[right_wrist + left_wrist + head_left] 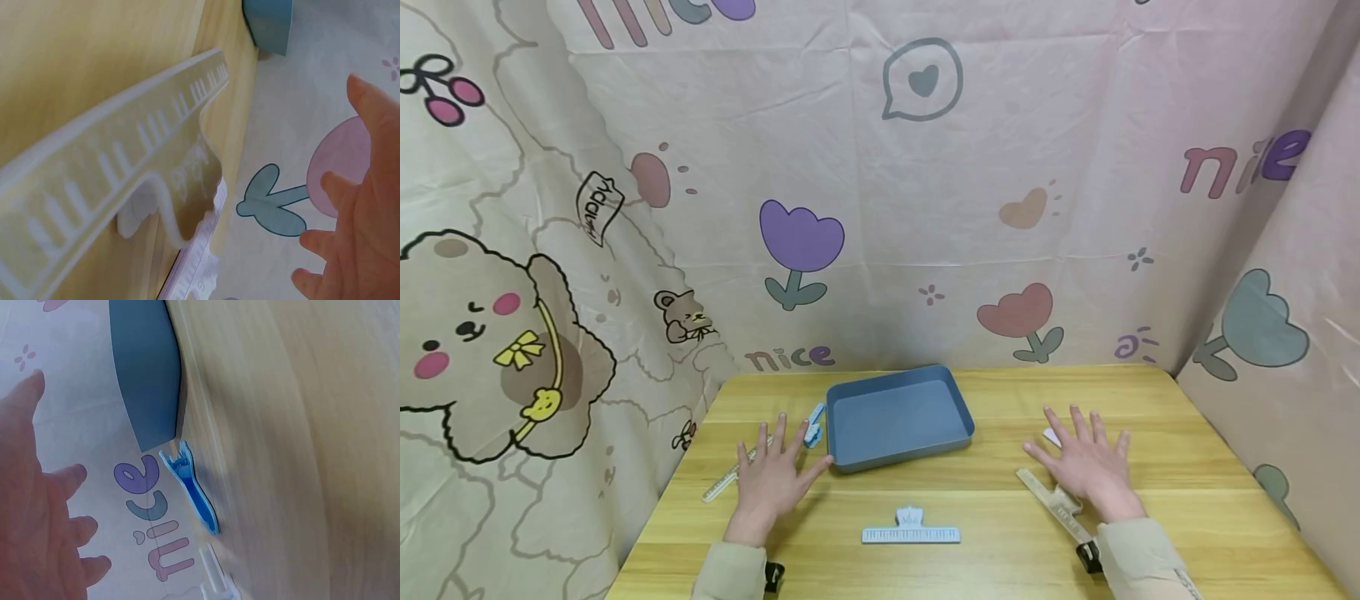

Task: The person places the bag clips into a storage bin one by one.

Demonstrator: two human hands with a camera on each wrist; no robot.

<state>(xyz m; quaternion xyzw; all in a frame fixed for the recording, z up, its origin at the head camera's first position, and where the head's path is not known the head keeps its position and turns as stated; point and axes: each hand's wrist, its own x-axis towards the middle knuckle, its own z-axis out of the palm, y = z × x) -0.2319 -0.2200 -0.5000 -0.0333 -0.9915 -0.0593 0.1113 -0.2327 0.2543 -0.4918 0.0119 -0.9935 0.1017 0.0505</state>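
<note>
My left hand (769,482) is spread above the left side of the table, its fingers straight and holding nothing. Just beyond its fingertips lies a small blue clip (813,426), also in the left wrist view as a narrow blue clip (195,494). A whitish ruler-like clip (721,483) is partly hidden by that hand. On the right, my spread right hand (1092,465) holds nothing either. Near it lies a beige piano-key clip (1056,505), large in the right wrist view; a pale purple clip (199,262) shows behind it. A light blue piano-key clip (911,534) lies front centre.
A shallow blue-grey tray (898,417) stands at the back centre of the wooden table (977,567), with bare floor inside. Printed cloth (887,192) hangs behind the table and at both sides. Black wrist-camera straps (1088,557) show by the sleeves.
</note>
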